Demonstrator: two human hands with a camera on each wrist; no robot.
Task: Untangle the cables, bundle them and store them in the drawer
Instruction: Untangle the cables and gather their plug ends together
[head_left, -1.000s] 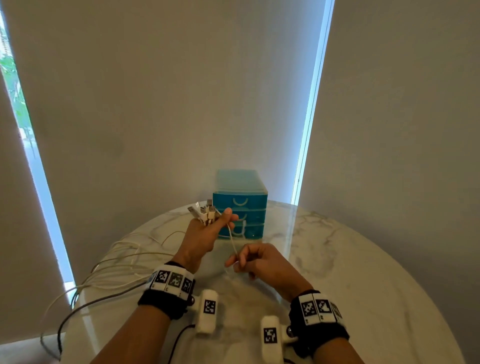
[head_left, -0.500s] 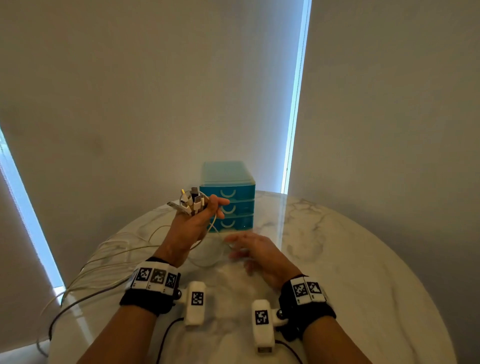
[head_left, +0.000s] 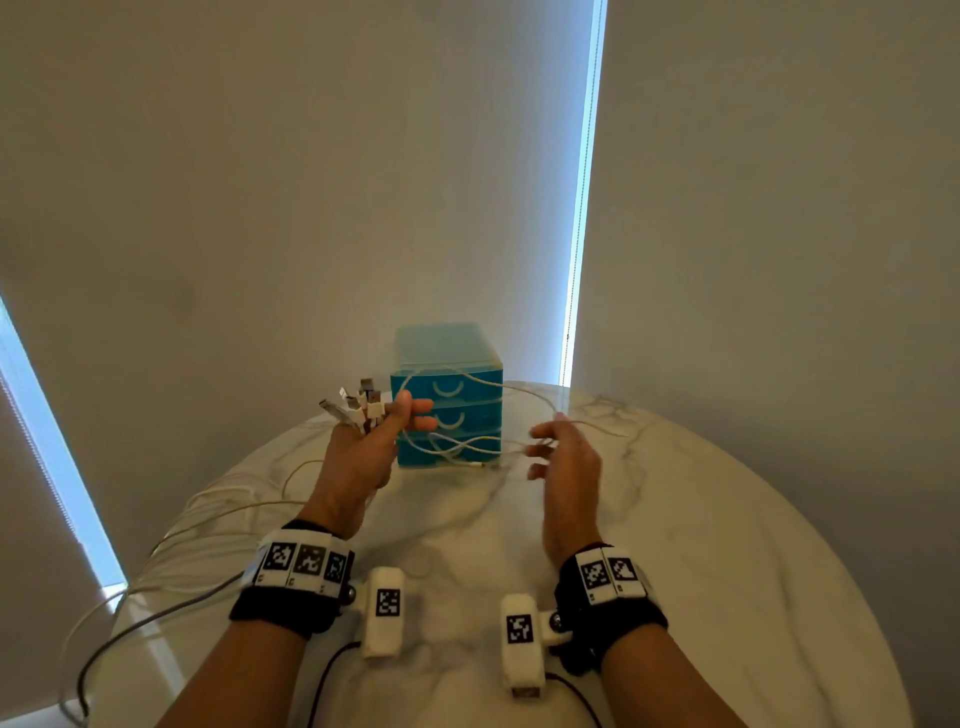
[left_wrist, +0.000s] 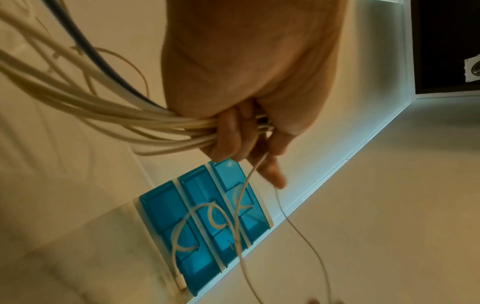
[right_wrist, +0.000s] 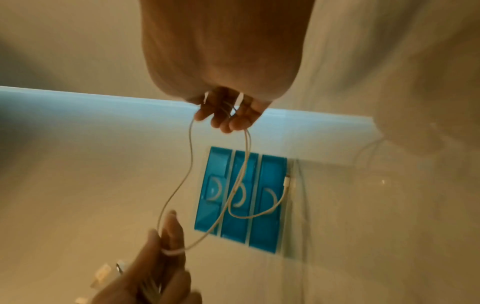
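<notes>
My left hand (head_left: 371, 447) is raised and grips a bundle of white cables (left_wrist: 103, 115) near their ends. Their plugs (head_left: 358, 408) stick up above the fist. One thin white cable (head_left: 467, 444) loops from that hand across to my right hand (head_left: 558, 449). It lies over and between the spread fingers (right_wrist: 226, 117), and no pinch shows. Its free plug (right_wrist: 287, 182) lies on the table at the foot of the blue three-drawer unit (head_left: 447, 395). All three drawers are closed.
The round marble table (head_left: 701, 545) stands against grey walls. The other cables (head_left: 208, 519), one of them dark (head_left: 156, 618), trail across the table's left side and hang over its edge. A bright window strip (head_left: 579, 234) is behind the drawer unit.
My right hand has let go of its pinch on the thin cable and moved right and up, with the cable now draped across its spread fingers. The left hand keeps its grip.
</notes>
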